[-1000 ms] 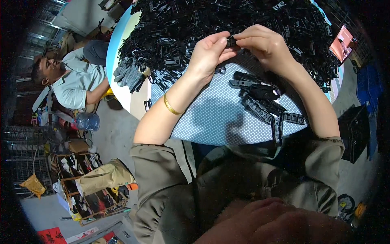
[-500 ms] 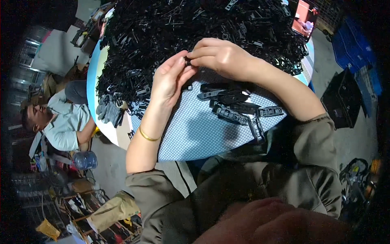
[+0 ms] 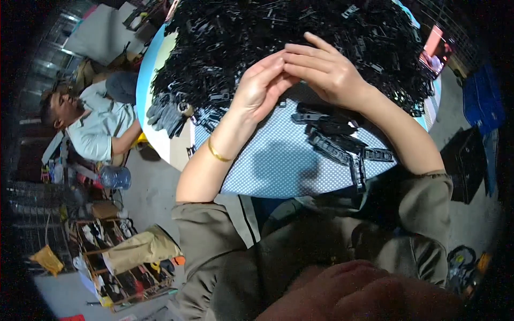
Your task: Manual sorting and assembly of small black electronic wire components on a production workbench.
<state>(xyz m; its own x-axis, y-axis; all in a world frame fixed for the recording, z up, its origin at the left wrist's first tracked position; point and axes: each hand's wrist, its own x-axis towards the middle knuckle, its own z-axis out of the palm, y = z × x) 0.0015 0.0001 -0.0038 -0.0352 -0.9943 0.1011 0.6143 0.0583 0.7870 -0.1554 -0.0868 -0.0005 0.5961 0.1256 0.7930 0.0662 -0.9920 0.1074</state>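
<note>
Both of my hands meet above the near edge of a heap of small black plastic parts [image 3: 225, 40]. My left hand [image 3: 256, 90], with a gold bangle on its wrist, has thumb and fingers pinched together. From the right, my right hand [image 3: 333, 74] brings its fingertips against the left ones, its outermost finger lifted away. Whatever sits between the fingertips is hidden. Closer to me, a small loose group of longer black plastic pieces [image 3: 331, 145] lies on the patterned tabletop [image 3: 273, 166].
Grey gloves [image 3: 168, 115] lie at the table's left edge. A lit phone [image 3: 436, 53] stands at its right edge. Left of the table is another person [image 3: 99, 125], with a large clear water bottle [image 3: 115, 177] nearby. Blue crates [image 3: 482, 101] and a black case [image 3: 463, 166] stand right.
My view has shifted, so the table and hands appear farther right. My right hand's outer finger has lifted. The small dark thing seen between my fingertips before is now hidden.
</note>
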